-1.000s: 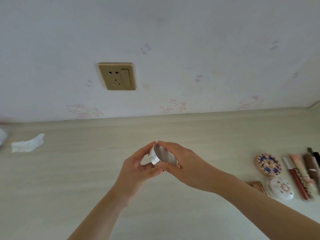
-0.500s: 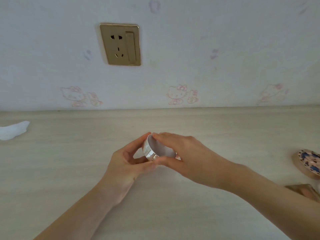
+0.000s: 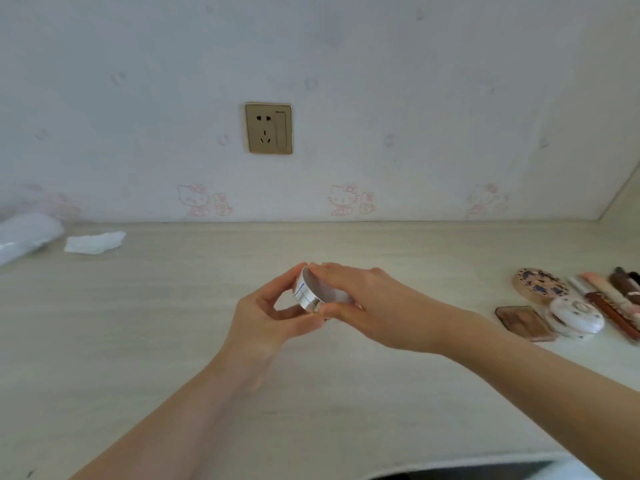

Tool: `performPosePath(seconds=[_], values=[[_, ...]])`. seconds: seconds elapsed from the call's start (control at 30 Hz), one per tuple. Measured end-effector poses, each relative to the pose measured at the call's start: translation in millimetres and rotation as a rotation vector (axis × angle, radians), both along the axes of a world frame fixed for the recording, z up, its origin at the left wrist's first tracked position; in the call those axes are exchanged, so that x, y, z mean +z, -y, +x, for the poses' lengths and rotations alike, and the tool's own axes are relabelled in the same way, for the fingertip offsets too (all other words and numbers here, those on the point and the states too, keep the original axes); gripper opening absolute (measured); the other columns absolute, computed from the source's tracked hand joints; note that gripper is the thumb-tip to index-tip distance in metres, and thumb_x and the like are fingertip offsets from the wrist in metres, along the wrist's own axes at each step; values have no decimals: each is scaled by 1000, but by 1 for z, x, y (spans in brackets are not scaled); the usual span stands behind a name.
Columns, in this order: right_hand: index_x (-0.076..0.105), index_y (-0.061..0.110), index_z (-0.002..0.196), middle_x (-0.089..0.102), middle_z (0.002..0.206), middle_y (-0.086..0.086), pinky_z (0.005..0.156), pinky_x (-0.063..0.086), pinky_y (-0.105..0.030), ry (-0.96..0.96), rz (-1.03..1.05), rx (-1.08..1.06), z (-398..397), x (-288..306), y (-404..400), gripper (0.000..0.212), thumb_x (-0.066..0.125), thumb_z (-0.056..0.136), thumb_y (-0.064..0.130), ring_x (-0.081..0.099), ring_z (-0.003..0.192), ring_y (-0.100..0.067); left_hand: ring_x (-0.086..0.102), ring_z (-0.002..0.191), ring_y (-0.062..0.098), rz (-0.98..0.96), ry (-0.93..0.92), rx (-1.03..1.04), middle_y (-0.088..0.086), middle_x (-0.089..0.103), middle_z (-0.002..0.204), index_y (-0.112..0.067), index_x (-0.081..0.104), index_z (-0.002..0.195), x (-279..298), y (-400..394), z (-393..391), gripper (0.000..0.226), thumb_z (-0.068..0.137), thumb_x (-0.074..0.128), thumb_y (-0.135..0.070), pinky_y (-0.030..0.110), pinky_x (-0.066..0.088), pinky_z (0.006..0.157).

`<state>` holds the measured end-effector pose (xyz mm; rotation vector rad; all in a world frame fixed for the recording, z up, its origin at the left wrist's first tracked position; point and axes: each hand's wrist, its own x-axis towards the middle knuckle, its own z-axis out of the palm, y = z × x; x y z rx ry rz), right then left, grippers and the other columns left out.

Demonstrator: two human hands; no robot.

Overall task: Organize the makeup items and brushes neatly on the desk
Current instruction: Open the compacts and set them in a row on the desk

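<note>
A round silver-and-white compact (image 3: 313, 294) is held tilted above the middle of the pale wooden desk (image 3: 138, 323). My left hand (image 3: 266, 317) grips its left rim with thumb and fingers. My right hand (image 3: 367, 306) covers its right side and top. At the right edge lie a patterned round compact (image 3: 538, 285), a white round compact (image 3: 576, 320), a brown square palette (image 3: 523, 322) and several lip tubes (image 3: 613, 306) side by side.
A crumpled white tissue (image 3: 95, 242) and a clear plastic wrapper (image 3: 24, 237) lie at the back left. A gold wall socket (image 3: 269, 128) sits on the wall behind. The desk's front edge (image 3: 450, 460) runs at the lower right.
Both hands keep hold of the silver compact and have shifted little. The camera view has swung, so the items on the right are back in sight.
</note>
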<state>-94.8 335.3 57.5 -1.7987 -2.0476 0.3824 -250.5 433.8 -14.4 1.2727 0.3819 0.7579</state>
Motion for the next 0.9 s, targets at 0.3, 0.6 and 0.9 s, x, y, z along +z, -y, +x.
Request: performPosePath(seconds=[0.3, 0.6, 0.9], values=[[35, 53, 131, 49, 114, 28, 92, 48, -27, -165, 35, -54, -4, -10, 16, 61, 62, 77, 59, 47, 107, 6, 66, 107, 30, -41, 0, -34, -3, 61, 130, -26, 61, 126, 2, 22, -15, 76, 57, 87, -8, 31, 55, 84], [39, 48, 131, 49, 123, 8, 92, 51, -36, -211, -8, -69, 4, -16, 6, 72, 78, 70, 44, 50, 113, -12, 61, 114, 32, -72, 47, -185, 1, 53, 139, -22, 53, 135, -4, 15, -12, 67, 77, 71, 5, 40, 55, 84], [43, 41, 123, 63, 103, 8, 81, 55, -40, -184, -3, -62, 1, -14, 3, 54, 71, 78, 33, 61, 92, -13, 68, 100, 34, -50, 19, -41, 8, 63, 126, -24, 57, 131, -14, 11, -6, 72, 68, 80, 2, 42, 56, 81]])
